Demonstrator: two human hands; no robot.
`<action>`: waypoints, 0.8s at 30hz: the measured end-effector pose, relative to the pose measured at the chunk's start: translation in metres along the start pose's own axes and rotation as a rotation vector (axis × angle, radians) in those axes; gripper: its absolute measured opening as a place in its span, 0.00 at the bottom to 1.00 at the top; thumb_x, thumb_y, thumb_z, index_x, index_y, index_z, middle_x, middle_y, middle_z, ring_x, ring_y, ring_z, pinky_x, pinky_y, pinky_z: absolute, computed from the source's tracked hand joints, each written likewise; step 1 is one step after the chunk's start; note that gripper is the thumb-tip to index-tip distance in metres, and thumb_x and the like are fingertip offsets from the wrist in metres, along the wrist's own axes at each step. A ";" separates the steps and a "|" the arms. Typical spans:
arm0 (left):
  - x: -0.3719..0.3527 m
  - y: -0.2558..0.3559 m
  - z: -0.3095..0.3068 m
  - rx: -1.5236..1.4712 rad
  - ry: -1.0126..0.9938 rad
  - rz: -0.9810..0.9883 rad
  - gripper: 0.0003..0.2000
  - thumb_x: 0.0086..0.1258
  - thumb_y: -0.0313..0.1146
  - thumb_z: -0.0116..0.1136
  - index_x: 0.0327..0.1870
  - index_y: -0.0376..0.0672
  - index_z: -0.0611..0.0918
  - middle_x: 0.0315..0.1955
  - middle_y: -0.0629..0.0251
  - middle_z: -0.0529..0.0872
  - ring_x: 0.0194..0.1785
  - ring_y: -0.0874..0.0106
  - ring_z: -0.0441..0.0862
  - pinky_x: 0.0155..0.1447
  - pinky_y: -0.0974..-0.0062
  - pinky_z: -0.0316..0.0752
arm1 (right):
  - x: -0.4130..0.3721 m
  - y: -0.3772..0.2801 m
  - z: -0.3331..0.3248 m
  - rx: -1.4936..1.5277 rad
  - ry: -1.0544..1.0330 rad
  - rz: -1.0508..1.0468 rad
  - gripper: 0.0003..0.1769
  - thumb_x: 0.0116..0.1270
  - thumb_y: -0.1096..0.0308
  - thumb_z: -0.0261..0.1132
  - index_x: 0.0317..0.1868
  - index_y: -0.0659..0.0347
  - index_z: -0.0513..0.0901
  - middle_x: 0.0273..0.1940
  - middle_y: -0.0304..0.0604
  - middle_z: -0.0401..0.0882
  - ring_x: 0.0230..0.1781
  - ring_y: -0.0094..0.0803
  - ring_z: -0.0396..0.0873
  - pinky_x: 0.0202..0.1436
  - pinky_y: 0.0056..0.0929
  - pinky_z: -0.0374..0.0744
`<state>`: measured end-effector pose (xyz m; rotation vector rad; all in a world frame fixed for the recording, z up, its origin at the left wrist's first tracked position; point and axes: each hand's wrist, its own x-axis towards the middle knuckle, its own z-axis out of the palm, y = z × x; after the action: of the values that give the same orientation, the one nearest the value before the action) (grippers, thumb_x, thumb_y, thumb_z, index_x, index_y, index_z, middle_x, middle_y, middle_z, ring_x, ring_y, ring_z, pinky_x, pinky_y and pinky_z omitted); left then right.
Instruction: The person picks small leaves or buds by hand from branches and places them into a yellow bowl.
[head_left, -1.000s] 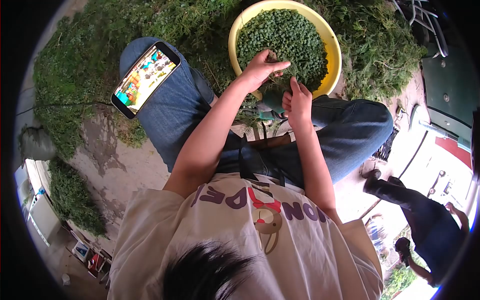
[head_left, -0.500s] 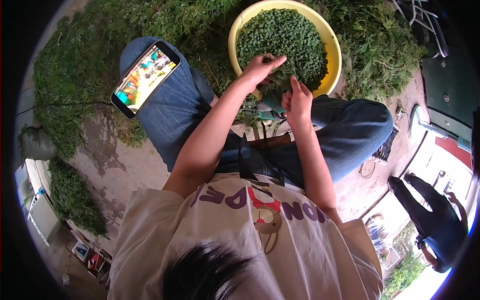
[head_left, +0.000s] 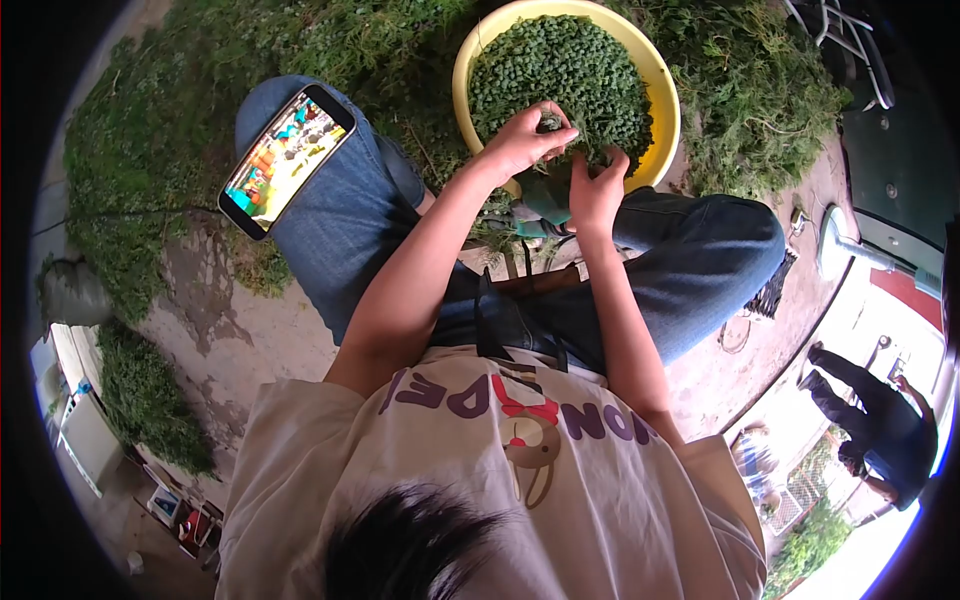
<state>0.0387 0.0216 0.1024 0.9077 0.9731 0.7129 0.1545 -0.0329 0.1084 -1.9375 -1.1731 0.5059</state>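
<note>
A yellow basin is largely filled with small green cones or berries. Over its near edge, my left hand is closed on a green sprig, thumb and fingers pinched together. Close beside it on the right, my right hand has its fingers curled round some green plant bits, partly hidden between thumb and forefinger. A phone with a lit, colourful screen lies on my left thigh.
Leafy green branches cover the floor around the basin, with more heaped at the left. My bent legs in jeans flank my arms. A standing fan is at the right. Another person stands at lower right.
My left hand has rolled and curled its fingers over the sprig. My right hand's fingers have spread from a tight pinch into a wider curl. The other person has shifted and bent forward.
</note>
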 end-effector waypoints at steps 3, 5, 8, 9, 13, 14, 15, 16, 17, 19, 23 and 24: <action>-0.002 0.004 0.001 0.064 -0.005 0.011 0.09 0.61 0.35 0.59 0.35 0.44 0.72 0.20 0.76 0.72 0.23 0.85 0.66 0.25 0.86 0.61 | 0.003 -0.021 -0.012 -0.097 -0.206 -0.068 0.12 0.59 0.70 0.55 0.44 0.61 0.72 0.29 0.52 0.76 0.31 0.49 0.76 0.35 0.41 0.72; -0.007 0.010 0.004 0.069 -0.001 0.015 0.10 0.60 0.36 0.59 0.36 0.44 0.72 0.19 0.77 0.72 0.22 0.86 0.66 0.25 0.86 0.61 | 0.005 -0.008 -0.007 -0.206 -0.236 -0.273 0.11 0.58 0.70 0.56 0.43 0.60 0.74 0.32 0.51 0.77 0.30 0.51 0.76 0.35 0.42 0.73; -0.009 0.011 0.003 0.034 -0.031 0.016 0.12 0.59 0.38 0.60 0.38 0.44 0.73 0.19 0.77 0.72 0.22 0.86 0.65 0.25 0.87 0.60 | 0.009 -0.002 -0.008 -0.130 -0.336 -0.196 0.11 0.58 0.68 0.56 0.41 0.61 0.75 0.32 0.52 0.77 0.31 0.50 0.76 0.35 0.43 0.74; -0.009 0.011 0.002 -0.006 -0.062 0.012 0.13 0.59 0.39 0.61 0.40 0.44 0.73 0.20 0.77 0.72 0.22 0.86 0.65 0.25 0.87 0.60 | 0.010 -0.002 -0.008 -0.130 -0.336 -0.196 0.11 0.58 0.68 0.56 0.41 0.61 0.75 0.32 0.52 0.77 0.31 0.50 0.76 0.35 0.43 0.74; -0.002 -0.005 0.004 0.091 0.001 0.083 0.14 0.59 0.38 0.60 0.42 0.43 0.74 0.20 0.77 0.72 0.21 0.87 0.63 0.23 0.87 0.59 | 0.007 -0.010 -0.015 -0.365 -0.535 -0.162 0.14 0.60 0.65 0.53 0.45 0.60 0.72 0.33 0.56 0.77 0.35 0.53 0.75 0.37 0.47 0.73; 0.001 -0.009 0.004 0.124 0.041 0.139 0.13 0.60 0.37 0.60 0.42 0.42 0.74 0.21 0.77 0.72 0.20 0.87 0.63 0.23 0.87 0.59 | 0.007 -0.012 -0.012 -0.374 -0.618 -0.157 0.15 0.60 0.64 0.52 0.48 0.59 0.70 0.34 0.57 0.77 0.37 0.55 0.75 0.38 0.48 0.72; 0.003 -0.013 0.003 0.023 0.034 0.074 0.16 0.58 0.41 0.60 0.40 0.38 0.76 0.24 0.68 0.78 0.25 0.83 0.73 0.28 0.84 0.70 | 0.005 -0.012 -0.013 -0.307 -0.668 -0.130 0.18 0.62 0.65 0.51 0.52 0.58 0.65 0.35 0.59 0.76 0.38 0.57 0.73 0.38 0.50 0.71; 0.004 -0.016 0.001 -0.049 0.004 0.093 0.16 0.58 0.40 0.60 0.40 0.37 0.76 0.22 0.69 0.77 0.22 0.83 0.71 0.25 0.83 0.68 | 0.004 -0.013 -0.012 -0.285 -0.678 -0.159 0.18 0.62 0.65 0.50 0.53 0.58 0.63 0.35 0.60 0.76 0.38 0.58 0.73 0.37 0.51 0.72; 0.006 -0.018 -0.003 -0.113 -0.038 0.032 0.15 0.59 0.39 0.60 0.39 0.37 0.75 0.21 0.70 0.76 0.21 0.84 0.70 0.23 0.84 0.65 | 0.007 -0.006 -0.009 -0.217 -0.691 -0.171 0.17 0.63 0.66 0.50 0.52 0.59 0.64 0.35 0.60 0.76 0.37 0.58 0.73 0.37 0.51 0.72; -0.004 0.000 0.001 -0.167 -0.062 -0.007 0.10 0.62 0.35 0.57 0.36 0.39 0.73 0.18 0.74 0.70 0.18 0.86 0.62 0.20 0.86 0.56 | 0.009 -0.010 -0.010 -0.093 -0.606 -0.207 0.12 0.62 0.68 0.52 0.45 0.61 0.71 0.32 0.58 0.76 0.37 0.55 0.75 0.36 0.41 0.73; -0.007 0.011 -0.001 -0.176 -0.075 -0.057 0.12 0.60 0.41 0.59 0.29 0.43 0.74 0.16 0.76 0.70 0.16 0.86 0.62 0.18 0.87 0.55 | 0.014 -0.003 -0.007 -0.097 -0.502 -0.171 0.08 0.60 0.67 0.56 0.34 0.65 0.76 0.29 0.57 0.76 0.34 0.51 0.76 0.34 0.36 0.72; -0.006 0.012 -0.003 -0.178 -0.063 -0.048 0.12 0.60 0.41 0.59 0.29 0.43 0.74 0.16 0.76 0.70 0.16 0.86 0.62 0.18 0.87 0.55 | 0.012 -0.007 -0.006 -0.077 -0.449 -0.194 0.09 0.60 0.67 0.57 0.31 0.66 0.76 0.28 0.56 0.76 0.32 0.51 0.76 0.32 0.35 0.72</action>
<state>0.0321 0.0230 0.1147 0.7444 0.8582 0.7142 0.1613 -0.0231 0.1184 -1.7979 -1.6661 0.8281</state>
